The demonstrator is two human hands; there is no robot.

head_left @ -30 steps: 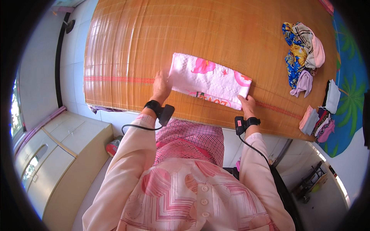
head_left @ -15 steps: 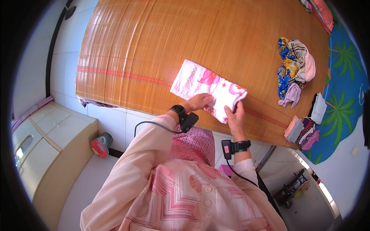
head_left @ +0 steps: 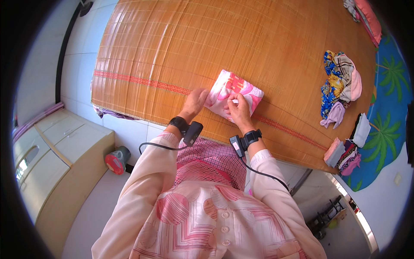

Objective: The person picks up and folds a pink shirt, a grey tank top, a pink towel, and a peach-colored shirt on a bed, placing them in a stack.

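The right hand (head_left: 240, 111) rests on top of a folded pink and white towel (head_left: 233, 85), its fingers curled and the thumb close to them; whether they pinch a layer of cloth, I cannot tell. The left hand (head_left: 195, 103) is at the towel's left edge, fingers stretched out and closed around nothing; whether the tips touch the cloth is unclear. The towel lies in a compact bundle on a brown mat (head_left: 172, 52), near the edge closest to the person, across the line of a red stripe (head_left: 291, 133). Each wrist wears a black strap with a small box and a cable.

Well to the right on the mat is a loose heap: a blue and yellow flowered cloth (head_left: 331, 84), a beige and pink cloth (head_left: 348, 77) and a light purple cloth (head_left: 333, 115). Nearer, folded clothes (head_left: 345, 154) sit at the right end. A pink pillow (head_left: 367, 19) lies far right. On the near left stand a cream cabinet (head_left: 82, 138) and a bin (head_left: 122, 154).
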